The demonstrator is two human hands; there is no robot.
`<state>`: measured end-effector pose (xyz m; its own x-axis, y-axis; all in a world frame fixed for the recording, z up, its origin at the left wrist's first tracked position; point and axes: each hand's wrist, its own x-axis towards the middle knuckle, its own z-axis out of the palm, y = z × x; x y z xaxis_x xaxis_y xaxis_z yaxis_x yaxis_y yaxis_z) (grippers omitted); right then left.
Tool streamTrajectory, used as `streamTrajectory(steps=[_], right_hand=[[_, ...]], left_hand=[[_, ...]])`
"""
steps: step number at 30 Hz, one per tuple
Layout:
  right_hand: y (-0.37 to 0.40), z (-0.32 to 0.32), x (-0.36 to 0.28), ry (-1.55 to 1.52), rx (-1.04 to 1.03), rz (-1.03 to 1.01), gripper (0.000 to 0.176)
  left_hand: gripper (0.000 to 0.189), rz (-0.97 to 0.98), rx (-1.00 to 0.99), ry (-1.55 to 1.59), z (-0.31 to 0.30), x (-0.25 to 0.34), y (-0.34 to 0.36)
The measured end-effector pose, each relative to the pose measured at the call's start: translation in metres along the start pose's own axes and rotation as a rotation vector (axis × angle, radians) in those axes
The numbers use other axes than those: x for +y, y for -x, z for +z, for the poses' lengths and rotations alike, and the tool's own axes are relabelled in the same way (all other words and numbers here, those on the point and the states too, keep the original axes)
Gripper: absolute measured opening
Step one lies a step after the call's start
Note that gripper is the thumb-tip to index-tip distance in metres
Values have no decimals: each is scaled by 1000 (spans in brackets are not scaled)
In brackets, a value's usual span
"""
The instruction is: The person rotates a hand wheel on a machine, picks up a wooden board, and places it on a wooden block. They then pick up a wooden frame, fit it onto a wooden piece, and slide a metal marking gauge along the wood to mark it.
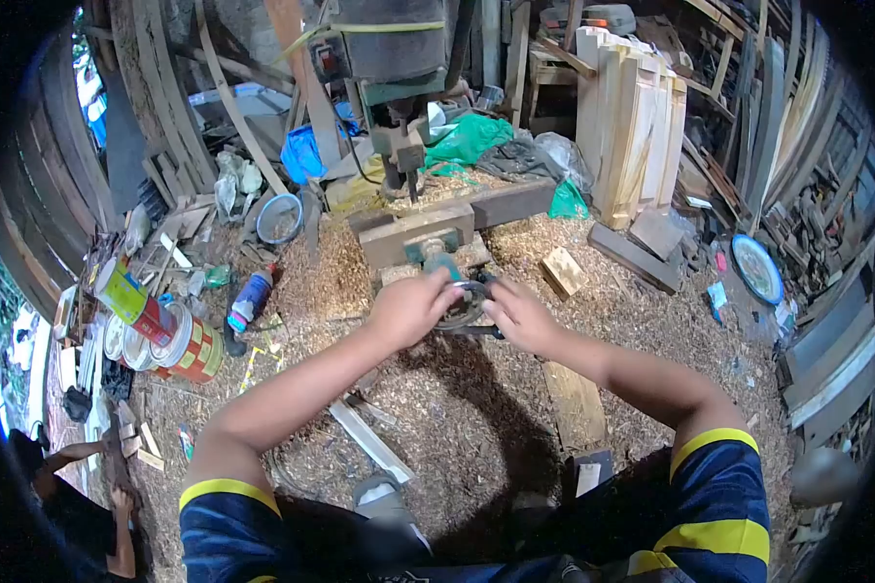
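Note:
Both my hands are on a round metal handwheel [467, 313] at the front of a drill-press-like machine [399, 136]. My left hand [416, 309] curls over the wheel's left rim, and my right hand [523, 317] closes round its right side, where dark handles stick out. Behind the wheel, a greenish screw shaft [442, 262] leads to a wooden clamp block [418, 236]. A long dark wooden beam [515, 202] lies behind that block. Above it points the machine's bit [412, 185], its tip close over the wood.
Wood shavings cover the ground. A small wood block [562, 272] and a dark plank [634, 257] lie to the right, near stacked pale timber pieces [632, 136]. Paint cans [199, 345] and a spray can [251, 299] stand left. Another person's arm [122, 525] shows at lower left.

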<state>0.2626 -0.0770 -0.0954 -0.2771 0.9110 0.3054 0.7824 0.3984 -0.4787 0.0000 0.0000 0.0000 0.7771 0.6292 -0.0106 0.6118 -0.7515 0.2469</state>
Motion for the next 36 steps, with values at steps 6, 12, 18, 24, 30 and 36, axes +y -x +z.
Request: streamTrajectory(steps=[6, 12, 18, 24, 30, 36], right_hand=[[5, -29, -76, 94, 163, -78, 63], [44, -7, -33, 39, 32, 226, 65], [16, -18, -93, 160, 119, -58, 84], [48, -15, -68, -217, -53, 417, 70], [6, -25, -103, -2, 219, -106, 79], [1, -68, -90, -205, -256, 666, 77]], left_hand=[[32, 28, 346, 379, 61, -22, 32], [34, 49, 550, 425, -1, 4, 10], [70, -216, 305, 828, 76, -16, 56], [75, 5, 440, 885, 56, 18, 45], [79, -157, 341, 862, 67, 20, 52], [77, -36, 467, 878, 61, 20, 51]])
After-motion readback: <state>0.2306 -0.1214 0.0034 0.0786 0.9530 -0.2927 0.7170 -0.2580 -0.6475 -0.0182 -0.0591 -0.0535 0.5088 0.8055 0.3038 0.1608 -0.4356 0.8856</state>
